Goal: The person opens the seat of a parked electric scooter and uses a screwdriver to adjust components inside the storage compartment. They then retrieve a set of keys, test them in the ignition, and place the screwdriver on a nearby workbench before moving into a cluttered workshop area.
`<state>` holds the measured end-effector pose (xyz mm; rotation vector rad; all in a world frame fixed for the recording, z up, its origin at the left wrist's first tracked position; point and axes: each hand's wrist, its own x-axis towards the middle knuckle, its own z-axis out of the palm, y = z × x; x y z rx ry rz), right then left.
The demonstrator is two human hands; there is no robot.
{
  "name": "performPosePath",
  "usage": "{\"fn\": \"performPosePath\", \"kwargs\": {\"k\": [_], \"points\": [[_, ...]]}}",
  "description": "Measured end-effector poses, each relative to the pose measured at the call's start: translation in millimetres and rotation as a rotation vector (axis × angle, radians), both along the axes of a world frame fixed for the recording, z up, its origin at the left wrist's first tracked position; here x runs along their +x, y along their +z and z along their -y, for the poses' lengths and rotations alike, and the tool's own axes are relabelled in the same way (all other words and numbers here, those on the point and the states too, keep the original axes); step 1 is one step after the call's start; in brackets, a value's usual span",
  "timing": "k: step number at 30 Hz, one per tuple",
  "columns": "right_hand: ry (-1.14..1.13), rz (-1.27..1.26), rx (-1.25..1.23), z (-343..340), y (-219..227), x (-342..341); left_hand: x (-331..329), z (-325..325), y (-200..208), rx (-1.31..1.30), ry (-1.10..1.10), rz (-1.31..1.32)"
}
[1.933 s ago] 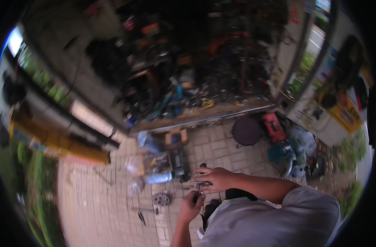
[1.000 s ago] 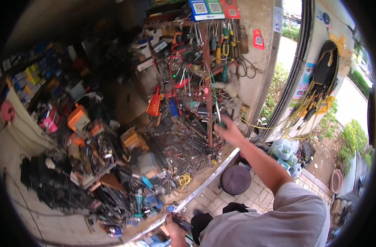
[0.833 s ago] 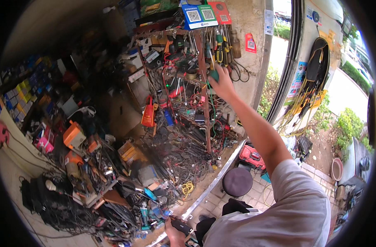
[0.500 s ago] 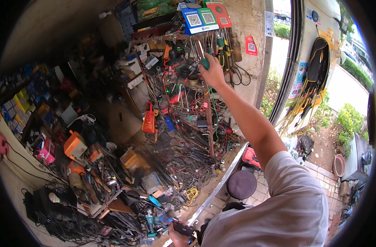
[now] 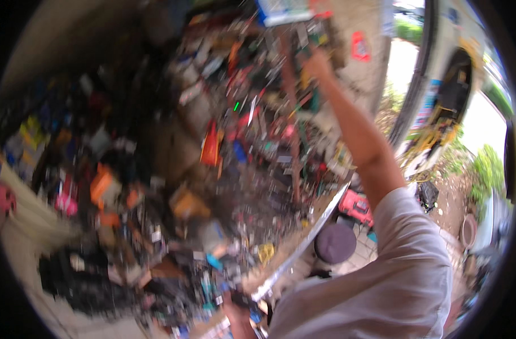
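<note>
Motion blurs the whole view. My right arm reaches far up to the cluttered rack, where my right hand (image 5: 317, 63) is closed beside the tools hanging below the sign stand. A dark handle shows in it with a pale metal blade above; this matches the green-handled screwdriver (image 5: 301, 37) that was clearer a moment earlier. Low in the view, my left hand (image 5: 233, 309) is closed around a black object (image 5: 245, 300), of which I cannot make out the kind. Its fingers are partly smeared.
The rack's brown post (image 5: 295, 164) stands amid tangled wires and tools. An orange-red bag (image 5: 210, 144) hangs left of it. Nearer are a round dark stool (image 5: 335, 243), a red case (image 5: 357, 208) and a pale metal sill (image 5: 292, 254). Heaped tools and black cables (image 5: 83, 282) fill the left.
My right hand has shifted up and slightly right along the rack with the screwdriver, toward the hanging tools. The view itself has swung, blurring everything. My left hand stays low, beside the tool pile.
</note>
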<state>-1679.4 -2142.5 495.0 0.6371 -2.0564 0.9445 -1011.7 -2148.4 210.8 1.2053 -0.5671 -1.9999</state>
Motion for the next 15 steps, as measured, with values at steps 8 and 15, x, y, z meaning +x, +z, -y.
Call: {"fn": "performPosePath", "kwargs": {"k": [8, 15], "points": [[0.571, -0.032, 0.108, -4.5, -79.5, 172.9, 22.5, 22.7, 80.6, -0.114, -0.068, -0.559], [1.526, 1.407, -0.007, 13.8, -224.6, 433.5, 27.6, 53.8, 97.4, -0.134, -0.291, -0.733]]}}
